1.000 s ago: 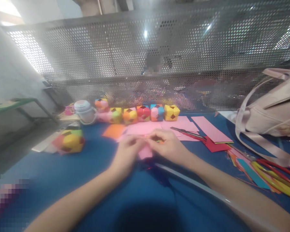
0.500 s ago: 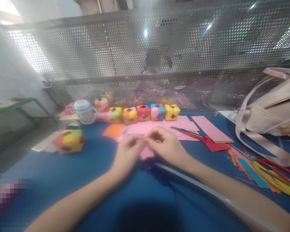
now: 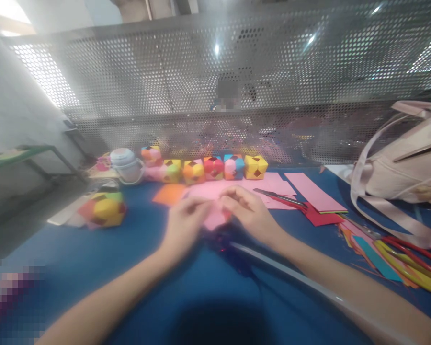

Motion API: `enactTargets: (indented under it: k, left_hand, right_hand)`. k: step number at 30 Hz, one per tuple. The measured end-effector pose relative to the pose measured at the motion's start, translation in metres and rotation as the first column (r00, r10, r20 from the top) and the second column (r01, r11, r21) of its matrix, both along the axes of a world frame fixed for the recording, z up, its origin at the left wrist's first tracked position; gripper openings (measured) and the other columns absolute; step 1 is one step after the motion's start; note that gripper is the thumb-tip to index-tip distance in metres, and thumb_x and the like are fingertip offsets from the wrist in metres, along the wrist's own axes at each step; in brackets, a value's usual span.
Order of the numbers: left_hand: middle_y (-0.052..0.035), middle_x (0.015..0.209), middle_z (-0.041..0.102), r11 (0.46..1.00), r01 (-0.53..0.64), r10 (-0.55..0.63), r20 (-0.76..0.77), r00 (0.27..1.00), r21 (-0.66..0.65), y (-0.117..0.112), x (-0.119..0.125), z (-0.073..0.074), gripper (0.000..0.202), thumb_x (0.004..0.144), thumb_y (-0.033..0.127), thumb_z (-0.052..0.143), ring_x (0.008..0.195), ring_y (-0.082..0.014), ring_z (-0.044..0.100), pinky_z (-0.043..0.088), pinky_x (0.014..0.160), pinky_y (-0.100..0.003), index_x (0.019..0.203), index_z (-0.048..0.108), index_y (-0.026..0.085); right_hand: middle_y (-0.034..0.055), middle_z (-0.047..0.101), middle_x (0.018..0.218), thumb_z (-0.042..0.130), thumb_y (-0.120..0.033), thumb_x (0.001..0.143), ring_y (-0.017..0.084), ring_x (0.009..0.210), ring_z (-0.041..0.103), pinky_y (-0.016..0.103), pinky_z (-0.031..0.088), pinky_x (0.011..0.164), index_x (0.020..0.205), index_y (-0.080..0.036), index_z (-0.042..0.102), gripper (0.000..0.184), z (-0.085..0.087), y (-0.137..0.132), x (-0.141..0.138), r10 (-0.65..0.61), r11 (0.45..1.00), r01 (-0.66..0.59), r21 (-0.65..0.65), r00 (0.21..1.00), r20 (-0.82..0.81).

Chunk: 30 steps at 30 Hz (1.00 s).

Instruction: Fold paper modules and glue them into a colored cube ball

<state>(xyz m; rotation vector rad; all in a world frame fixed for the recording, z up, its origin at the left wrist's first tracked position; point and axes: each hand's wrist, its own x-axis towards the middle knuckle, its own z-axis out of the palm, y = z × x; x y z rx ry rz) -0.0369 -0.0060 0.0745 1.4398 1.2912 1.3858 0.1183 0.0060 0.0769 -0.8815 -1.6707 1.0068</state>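
Observation:
My left hand [image 3: 187,223] is closed, its fingertips pinching the left edge of a small pink paper piece [image 3: 214,219] above the middle of the table. Opposite it, my right hand [image 3: 247,213] has its thumb and fingers bent around the right edge of the same paper. A small red patch [image 3: 227,215] shows by the right fingertips, too blurred to make out. Just below the paper is a dark purple object [image 3: 221,242] with a red glint. A long, pale translucent stick [image 3: 290,266] runs from it toward the lower right, passing by my right forearm.
Several folded paper cubes [image 3: 255,167] line the back, beside a white lidded pot [image 3: 125,165]. Another multicoloured paper shape [image 3: 106,209] lies at left. Pink sheets [image 3: 273,182], a cutter [image 3: 282,197], scissors [image 3: 413,254] and paper strips [image 3: 377,258] occupy the right, near a pale bag [image 3: 405,153].
My hands have drawn slightly apart. More of the pink paper shows between them, and a red patch has appeared by my right fingertips.

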Motion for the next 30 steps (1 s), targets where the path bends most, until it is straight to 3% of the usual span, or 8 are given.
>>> enactTargets:
  k: [4, 8, 12, 15, 20, 26, 30]
  left_hand:
    - [-0.0003, 0.066, 0.065, 0.999, -0.039, 0.039, 0.016, 0.999, -0.004, 0.001, 0.002, -0.003, 0.005, 0.067, 0.022, 0.066, 0.061, -0.0126, 0.053, 0.04, 0.06, -0.022, 0.067, 0.068, 0.017]
    - [0.0021, 0.061, 0.059, 0.999, 0.032, -0.032, 0.009, 0.999, -0.011, 0.002, 0.005, -0.005, 0.007, 0.065, 0.017, 0.065, 0.058, -0.0113, 0.051, 0.04, 0.059, -0.022, 0.061, 0.06, 0.017]
    - [0.002, 0.063, 0.057, 0.998, 0.063, -0.063, 0.004, 0.998, -0.026, 0.002, 0.005, -0.005, 0.009, 0.069, 0.022, 0.065, 0.059, -0.0111, 0.05, 0.04, 0.059, -0.021, 0.065, 0.059, 0.017]
    - [-0.0006, 0.069, 0.061, 0.997, 0.063, -0.062, 0.037, 0.997, -0.032, 0.003, 0.003, -0.006, 0.011, 0.07, 0.027, 0.066, 0.065, -0.013, 0.054, 0.041, 0.061, -0.022, 0.069, 0.062, 0.017]
    - [0.0023, 0.063, 0.058, 0.997, 0.071, -0.069, 0.079, 0.994, -0.025, 0.005, 0.002, -0.007, 0.005, 0.07, 0.021, 0.065, 0.06, -0.0115, 0.052, 0.042, 0.059, -0.022, 0.068, 0.062, 0.018]
    - [-0.0034, 0.081, 0.068, 0.99, 0.133, -0.133, -0.014, 0.991, -0.038, 0.003, 0.004, -0.003, 0.02, 0.073, 0.033, 0.065, 0.071, -0.0155, 0.06, 0.045, 0.067, -0.025, 0.083, 0.069, 0.016]
    - [-0.0039, 0.08, 0.07, 0.99, 0.141, -0.141, -0.104, 0.985, -0.008, 0.003, 0.0, -0.003, 0.023, 0.076, 0.036, 0.063, 0.075, -0.0168, 0.06, 0.045, 0.071, -0.026, 0.079, 0.072, 0.016]
  right_hand:
    - [-0.0021, 0.059, 0.064, 0.053, -0.023, 0.077, 0.012, 0.059, 0.055, 0.023, 0.045, 0.055, 0.072, -0.018, 0.053, 0.007, -0.005, 0.001, -0.003, -0.035, 0.999, 0.031, 0.031, 0.988, 0.149]
    - [0.002, 0.064, 0.072, 0.049, -0.018, 0.079, 0.015, 0.069, 0.059, 0.026, 0.046, 0.063, 0.074, -0.018, 0.058, 0.01, -0.013, 0.004, -0.004, -0.163, 0.967, 0.113, 0.228, 0.963, 0.215]
    - [0.0054, 0.064, 0.082, 0.048, -0.021, 0.084, 0.016, 0.076, 0.06, 0.027, 0.046, 0.068, 0.081, -0.017, 0.06, 0.013, -0.014, 0.006, -0.002, -0.139, 0.925, 0.042, 0.378, 0.963, 0.232]
    - [0.0022, 0.062, 0.077, 0.053, -0.022, 0.081, 0.014, 0.069, 0.057, 0.025, 0.045, 0.063, 0.086, -0.017, 0.06, 0.01, -0.013, 0.007, -0.001, -0.149, 0.94, 0.059, 0.336, 0.957, 0.25]
    - [-0.0009, 0.058, 0.068, 0.051, -0.025, 0.082, 0.011, 0.061, 0.053, 0.023, 0.041, 0.055, 0.073, -0.017, 0.055, 0.013, -0.013, 0.008, -0.002, -0.165, 0.969, 0.116, 0.219, 0.962, 0.218]
    - [0.0011, 0.063, 0.069, 0.051, -0.024, 0.082, 0.013, 0.062, 0.058, 0.024, 0.045, 0.058, 0.073, -0.016, 0.059, 0.015, -0.01, 0.005, -0.002, -0.129, 0.98, 0.096, 0.174, 0.973, 0.193]
    - [0.0015, 0.064, 0.069, 0.052, -0.023, 0.081, 0.013, 0.062, 0.06, 0.023, 0.047, 0.057, 0.073, -0.015, 0.061, 0.015, -0.009, 0.005, -0.002, -0.109, 0.987, 0.086, 0.135, 0.979, 0.175]
